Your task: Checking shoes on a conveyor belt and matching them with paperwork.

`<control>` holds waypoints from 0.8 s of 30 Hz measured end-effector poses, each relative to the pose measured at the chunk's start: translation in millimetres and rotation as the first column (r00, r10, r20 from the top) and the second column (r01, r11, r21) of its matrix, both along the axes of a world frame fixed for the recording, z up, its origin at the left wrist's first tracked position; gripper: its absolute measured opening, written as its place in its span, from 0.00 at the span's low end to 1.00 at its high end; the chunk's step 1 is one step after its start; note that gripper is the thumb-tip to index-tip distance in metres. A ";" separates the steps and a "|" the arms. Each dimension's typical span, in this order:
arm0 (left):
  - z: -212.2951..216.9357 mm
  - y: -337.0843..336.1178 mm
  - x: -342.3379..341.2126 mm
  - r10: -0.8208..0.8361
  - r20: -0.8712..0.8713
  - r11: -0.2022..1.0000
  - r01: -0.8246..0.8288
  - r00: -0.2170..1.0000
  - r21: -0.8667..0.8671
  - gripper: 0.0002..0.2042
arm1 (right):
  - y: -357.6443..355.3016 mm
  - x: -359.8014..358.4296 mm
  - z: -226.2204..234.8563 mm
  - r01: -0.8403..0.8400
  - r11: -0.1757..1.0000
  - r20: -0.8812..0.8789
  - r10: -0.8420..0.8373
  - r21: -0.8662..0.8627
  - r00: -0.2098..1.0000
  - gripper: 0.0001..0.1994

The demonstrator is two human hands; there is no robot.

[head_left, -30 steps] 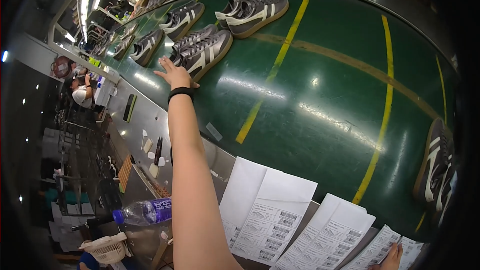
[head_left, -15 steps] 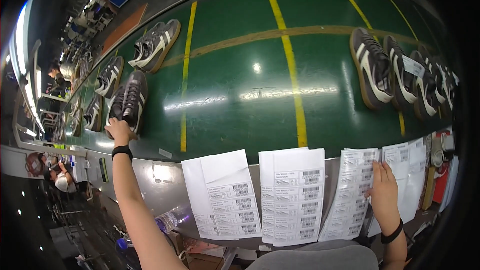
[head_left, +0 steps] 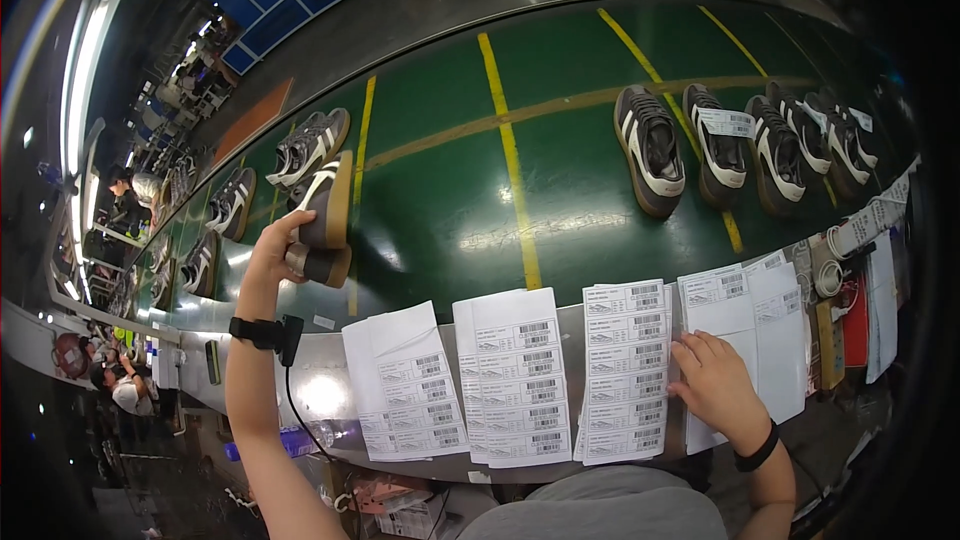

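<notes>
At the left of the belt, my left hand [head_left: 270, 252] is closed round the heel ends of a pair of dark grey sneakers [head_left: 332, 202] with white stripes and gum soles. The pair is tilted up on its side, one shoe largely behind the other. My right hand [head_left: 716, 380] lies with fingers outstretched on a white sheet, at the right edge of a sheet of barcode labels [head_left: 625, 370]. More barcode label sheets [head_left: 515, 380] lie beside it, along with a partly used label sheet [head_left: 405, 385] and a mostly blank sheet [head_left: 745, 340].
The green conveyor belt [head_left: 430, 200] has yellow cross lines. Several more sneakers [head_left: 650, 150] stand at its right, some with a white label [head_left: 725, 123] on them. Other sneakers [head_left: 312, 148] stand at the left. A plastic bottle [head_left: 300, 440] lies below the metal edge.
My left hand has lifted and tipped the sneakers at the left, turning their soles rightward. My right hand has shifted slightly off the label sheet's edge. The whole view has turned.
</notes>
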State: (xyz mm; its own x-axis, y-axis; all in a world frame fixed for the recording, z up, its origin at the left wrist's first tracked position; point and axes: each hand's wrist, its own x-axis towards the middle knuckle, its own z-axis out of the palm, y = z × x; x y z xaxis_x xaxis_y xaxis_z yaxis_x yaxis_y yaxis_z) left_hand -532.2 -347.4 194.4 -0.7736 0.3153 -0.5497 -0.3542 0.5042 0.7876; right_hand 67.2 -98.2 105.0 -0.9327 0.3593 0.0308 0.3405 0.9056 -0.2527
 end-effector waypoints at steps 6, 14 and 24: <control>-38.1 154.7 181.8 -0.713 -0.589 0.681 0.577 0.381 -0.451 0.21 | 0.1 -21.2 16.9 -0.042 0.996 -0.040 0.046 0.084 0.998 0.25; -99.1 202.1 237.9 -0.551 -0.763 0.610 0.462 -0.336 -0.644 0.20 | 33.9 -22.7 21.3 -0.175 0.952 -0.081 0.159 -0.253 0.984 0.20; -51.4 230.3 284.1 -0.674 -0.726 0.291 0.853 -0.138 -0.433 0.13 | 107.1 -175.1 24.0 -0.106 0.972 -0.586 -0.038 -0.210 0.810 0.13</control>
